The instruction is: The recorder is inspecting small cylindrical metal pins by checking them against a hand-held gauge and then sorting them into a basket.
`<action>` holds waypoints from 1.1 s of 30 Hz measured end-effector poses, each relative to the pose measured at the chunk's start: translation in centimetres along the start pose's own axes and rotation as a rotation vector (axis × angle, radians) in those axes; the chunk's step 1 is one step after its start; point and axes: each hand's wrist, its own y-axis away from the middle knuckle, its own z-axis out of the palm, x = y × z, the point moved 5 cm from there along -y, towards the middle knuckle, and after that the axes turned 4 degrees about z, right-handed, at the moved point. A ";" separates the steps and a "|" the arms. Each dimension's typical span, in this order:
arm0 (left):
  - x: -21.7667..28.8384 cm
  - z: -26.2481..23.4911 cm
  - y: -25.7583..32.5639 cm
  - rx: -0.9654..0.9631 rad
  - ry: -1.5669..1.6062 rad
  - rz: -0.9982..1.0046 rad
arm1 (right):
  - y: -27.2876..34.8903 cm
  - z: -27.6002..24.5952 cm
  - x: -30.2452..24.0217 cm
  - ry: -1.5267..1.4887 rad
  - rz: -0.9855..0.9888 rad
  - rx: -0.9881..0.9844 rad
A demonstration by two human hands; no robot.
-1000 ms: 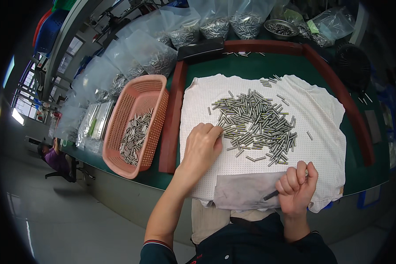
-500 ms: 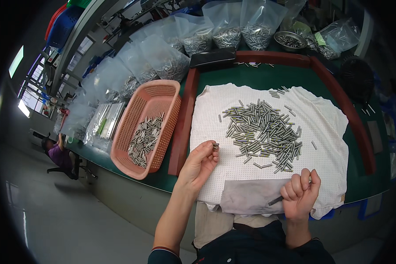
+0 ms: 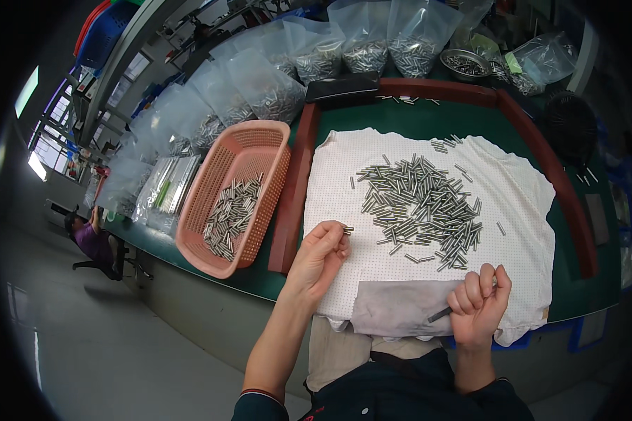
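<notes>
- Left hand (image 3: pixel 321 251) is curled at the near left part of the white cloth (image 3: pixel 527 203), fingers pinched around a few small metal pins (image 3: pixel 347 229) whose tips show just past the fingertips.
- Right hand (image 3: pixel 479 303) is clenched into a fist at the cloth's near edge, gripping a thin dark tool (image 3: pixel 439 314) that juts out to the left over a grey patch (image 3: pixel 393 309) of the cloth.
- Pile of metal pins (image 3: pixel 421 207) lies mid-cloth, well apart from the left hand and near the right; a few strays are scattered toward the cloth's far and right edges.
- Bare cloth lies between the two hands and left of the pile, giving open room there.
- Brown raised border (image 3: pixel 295 196) runs along the cloth's left side, across the far side and down the right, fencing the green table (image 3: pixel 400 123).
- Pink basket (image 3: pixel 256 151) sits just outside the left border, partly filled with pins, its near end close to the table's front edge.
- Clear bags (image 3: pixel 260 77) of metal parts crowd the far and left edges.
</notes>
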 end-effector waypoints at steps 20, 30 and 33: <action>-1.8 3.4 8.6 -0.457 -1.512 0.757 | -0.9 3.5 3.9 0.120 -0.043 -0.163; -2.2 3.0 8.9 -0.308 -1.539 0.794 | -1.1 4.2 6.2 0.208 -0.169 -0.241; -2.3 3.1 8.9 -0.302 -1.523 0.797 | -1.1 4.1 6.4 0.218 -0.173 -0.222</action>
